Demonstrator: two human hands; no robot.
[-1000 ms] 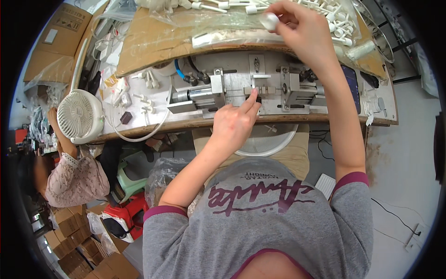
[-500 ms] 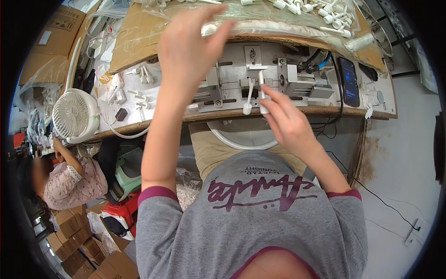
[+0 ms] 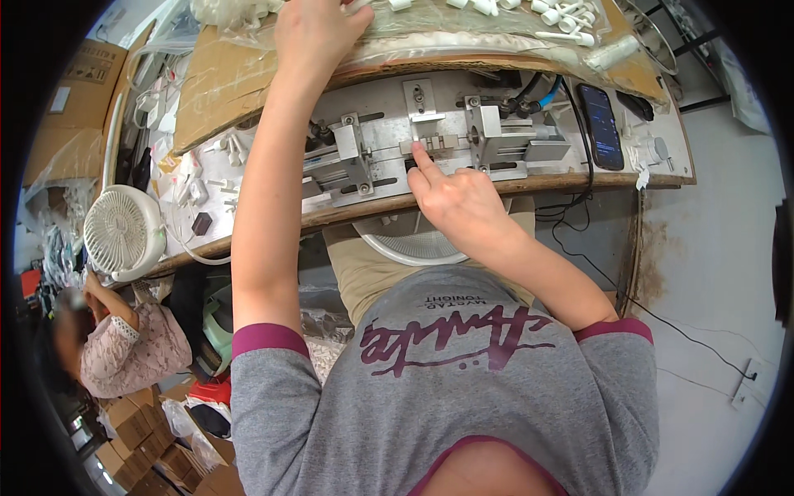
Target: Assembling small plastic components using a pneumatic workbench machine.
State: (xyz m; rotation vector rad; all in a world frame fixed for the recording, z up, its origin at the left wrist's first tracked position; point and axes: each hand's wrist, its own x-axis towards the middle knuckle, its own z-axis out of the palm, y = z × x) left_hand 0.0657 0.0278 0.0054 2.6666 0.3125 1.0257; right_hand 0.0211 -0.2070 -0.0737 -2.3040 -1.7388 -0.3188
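Note:
At the top edge my left hand [image 3: 314,37] reaches over the cardboard, its fingers closed around a white plastic stem part [image 3: 357,7]; the fingertips are partly cut off by the picture's edge. My right hand [image 3: 463,205] has its index finger stretched onto the small metal block fixture [image 3: 430,144] in the middle of the bench, while the other fingers curl under. Nothing shows in that hand. On either side of the fixture stand a left metal clamp [image 3: 354,157] and a right metal clamp [image 3: 490,136].
More white stem parts [image 3: 566,18] lie on plastic film over the cardboard sheet [image 3: 211,95]. A phone [image 3: 600,128] and cables are at the right. A white fan [image 3: 124,230] stands at left, near a seated person [image 3: 141,347]. A white round basket [image 3: 413,240] sits below the bench edge.
My left hand has moved up to the white parts and closed on one. My right hand has let go of the white tube and moved its index finger onto the fixture; both white pieces there are out of sight.

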